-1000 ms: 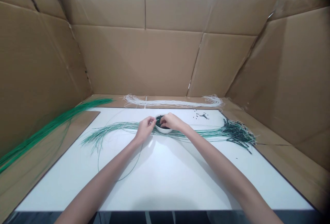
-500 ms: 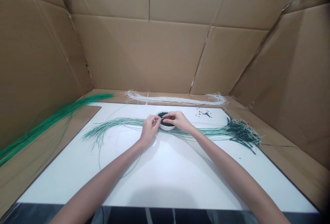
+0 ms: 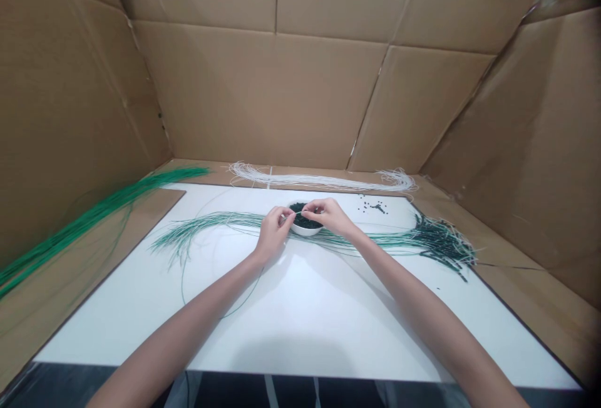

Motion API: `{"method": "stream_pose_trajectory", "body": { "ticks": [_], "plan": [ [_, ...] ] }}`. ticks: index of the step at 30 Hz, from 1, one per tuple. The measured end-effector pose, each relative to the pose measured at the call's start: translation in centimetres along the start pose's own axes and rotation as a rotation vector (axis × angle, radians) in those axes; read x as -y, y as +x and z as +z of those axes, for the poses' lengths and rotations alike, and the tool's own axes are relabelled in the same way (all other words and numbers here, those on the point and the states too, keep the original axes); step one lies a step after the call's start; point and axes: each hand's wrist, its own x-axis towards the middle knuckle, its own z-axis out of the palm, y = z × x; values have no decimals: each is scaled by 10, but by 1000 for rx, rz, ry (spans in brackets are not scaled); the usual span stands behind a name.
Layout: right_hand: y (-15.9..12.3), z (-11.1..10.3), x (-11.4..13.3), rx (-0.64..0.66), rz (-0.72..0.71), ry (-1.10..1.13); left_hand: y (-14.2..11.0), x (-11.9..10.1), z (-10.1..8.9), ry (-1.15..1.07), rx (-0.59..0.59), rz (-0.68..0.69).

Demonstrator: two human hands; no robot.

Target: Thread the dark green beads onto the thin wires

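At far left, a bright green bundle [image 3: 103, 225] is lying slantwise on cardboard, beyond the white table's [image 3: 300, 308] left edge. Green strands [image 3: 211, 221] are fanning across the tabletop, running behind the left hand [image 3: 272, 234], whose thumb and fingertips are pinching together on a thin strand [image 3: 298, 213]. This strand is spanning the short gap to the right hand, above the white bowl [image 3: 306, 231] of small dark pieces [image 3: 305, 220]. The right hand's [image 3: 332, 216] fingertips are closing on its other end; whether they are also gripping a piece, I cannot tell. Bare white surface is stretching between the forearms to the near edge. Farther right, scattered pieces [image 3: 377, 207] are lying near the back edge, and dark-covered ends [image 3: 441, 239] are crowding the right edge.
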Motion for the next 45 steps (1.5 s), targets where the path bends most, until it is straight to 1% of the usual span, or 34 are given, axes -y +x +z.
{"method": "stream_pose_trajectory", "body": {
  "ticks": [7,12,14,16,21,24,29,34,45],
  "plan": [
    [1,-3,-3,-10,-23,-26,3,6,2,-14,-25,-16],
    [4,-1,-12,46,-37,-172,4,8,5,-53,-49,-48],
    [4,1,-14,65,-44,-177,3,7,6,-57,-53,-55],
    [3,2,-15,74,-33,-111,2,7,6,-51,-54,-48],
    [0,3,-13,39,37,176,-3,1,6,-43,-75,-19],
    [-2,1,-10,33,74,272,-6,-5,6,-37,-98,4],
    [-5,0,-9,20,101,328,-8,-10,6,-18,-93,51],
    [-5,-1,-14,34,75,368,-7,-11,5,-9,-80,57],
    [-5,-2,-12,50,65,371,-6,-10,4,4,-55,80]
  ]
}}
